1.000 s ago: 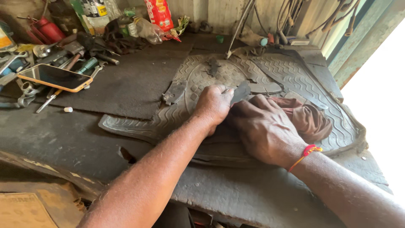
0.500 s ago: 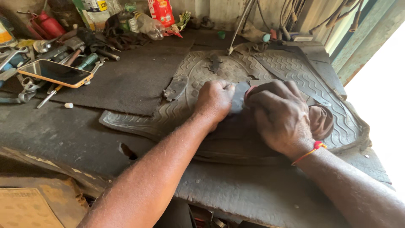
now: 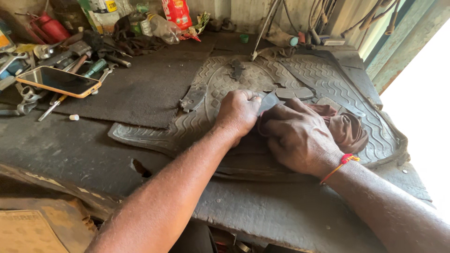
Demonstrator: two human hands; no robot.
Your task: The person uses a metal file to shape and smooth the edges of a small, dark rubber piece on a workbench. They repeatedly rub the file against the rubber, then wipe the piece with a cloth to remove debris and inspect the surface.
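A ribbed rubber mat [image 3: 328,79] lies on the workbench [image 3: 61,154], covering its middle and right part. On the mat, near its centre, the left hand [image 3: 239,112] and the right hand [image 3: 300,136] rest side by side, touching, with a flat metal piece [image 3: 270,100] between them. A crumpled cloth [image 3: 349,131] lies under and just right of the right hand. A small flat plate [image 3: 193,97] lies on the mat, left of the left hand. Further left, a phone [image 3: 58,80] rests on a heap of hand tools [image 3: 89,63]. Behind the mat, bottles and packets [image 3: 164,18] stand along the wall.
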